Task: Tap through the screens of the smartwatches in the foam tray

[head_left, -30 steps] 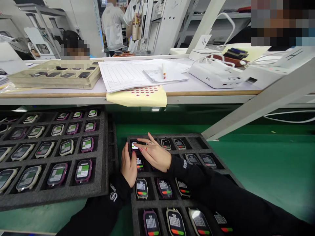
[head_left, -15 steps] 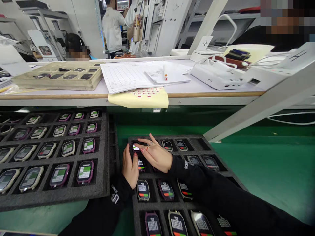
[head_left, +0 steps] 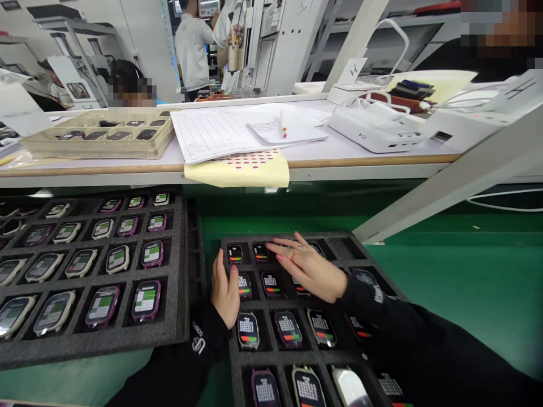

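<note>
A dark foam tray (head_left: pixel 339 244) in front of me holds rows of small smartwatch bodies with lit screens. My left hand (head_left: pixel 225 289) rests on the tray's left edge, fingers together and flat, beside a watch (head_left: pixel 235 254) in the far left cell. My right hand (head_left: pixel 309 265) hovers over the far row with fingers stretched out, fingertips near the second watch (head_left: pixel 260 252). Neither hand holds anything. Watches nearer me (head_left: pixel 287 328) show white grids with red and green bars.
A second foam tray (head_left: pixel 178 333) of watches with green screens lies to the left on the green belt (head_left: pixel 445 282). Behind is a white shelf with a beige tray (head_left: pixel 97 148), papers (head_left: pixel 220 133), a pen, a yellow sticker sheet (head_left: pixel 241 169) and white devices (head_left: pixel 373 130). People stand further back.
My right hand has lifted off the far left watch and shifted right along the far row, uncovering two watches. My left hand has stayed on the tray's edge.
</note>
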Motion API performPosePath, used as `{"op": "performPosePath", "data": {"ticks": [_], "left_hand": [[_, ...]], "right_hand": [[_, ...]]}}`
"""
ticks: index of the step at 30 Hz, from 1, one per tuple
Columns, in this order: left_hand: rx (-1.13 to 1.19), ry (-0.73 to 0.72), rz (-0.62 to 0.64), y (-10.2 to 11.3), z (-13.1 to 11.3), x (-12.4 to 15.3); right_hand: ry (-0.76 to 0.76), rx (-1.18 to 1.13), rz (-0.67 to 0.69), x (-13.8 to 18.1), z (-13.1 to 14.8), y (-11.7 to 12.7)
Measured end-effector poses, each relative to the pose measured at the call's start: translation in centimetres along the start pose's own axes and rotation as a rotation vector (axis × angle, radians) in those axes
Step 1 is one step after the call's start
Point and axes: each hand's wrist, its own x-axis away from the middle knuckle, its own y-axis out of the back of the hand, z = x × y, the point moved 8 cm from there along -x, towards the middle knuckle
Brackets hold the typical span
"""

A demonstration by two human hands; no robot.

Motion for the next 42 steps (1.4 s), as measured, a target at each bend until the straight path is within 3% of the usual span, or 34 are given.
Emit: {"op": "performPosePath", "data": {"ticks": [4,8,11,15,19,23,28,33,36,39,42], "left_hand": [[0.026,0.044,0.020,0.1,0.2,0.1],[0.019,0.072,0.024,0.1,0.2,0.1],[-0.012,0.072,0.020,0.3,0.0,0.1],[-0.042,0.103,0.007,0.5,-0.1,0.0],[-0.053,0.101,-0.002,0.6,-0.3,-0.1],[-0.045,0.092,-0.055,1.0,-0.4,-0.3],[-0.020,0.104,-0.101,1.1,-0.5,-0.7],[-0.025,0.091,-0.119,1.3,-0.6,-0.9],[-0.025,0.077,-0.127,1.4,-0.5,-0.9],[-0.029,0.065,-0.133,1.4,-0.5,-1.0],[-0.041,0.063,-0.127,1.4,-0.6,-1.1]], "right_hand": [[-0.186,0.080,-0.124,5.2,-5.7,3.3],[-0.481,0.155,-0.238,13.1,-11.6,5.7],[-0.568,0.067,-0.251,17.7,-13.5,5.4],[-0.608,-0.189,-0.259,19.8,-14.0,3.7],[-0.626,-0.351,-0.318,19.3,-14.1,3.1],[-0.594,-0.352,-0.335,18.6,-14.1,3.1],[-0.505,-0.236,-0.324,17.7,-14.6,3.4],[-0.457,0.046,-0.192,15.4,-14.8,4.1],[-0.420,0.186,-0.172,12.2,-12.5,5.9],[-0.305,0.167,-0.211,7.8,-7.9,7.5],[-0.204,0.090,-0.251,4.2,-3.8,7.5]]}}
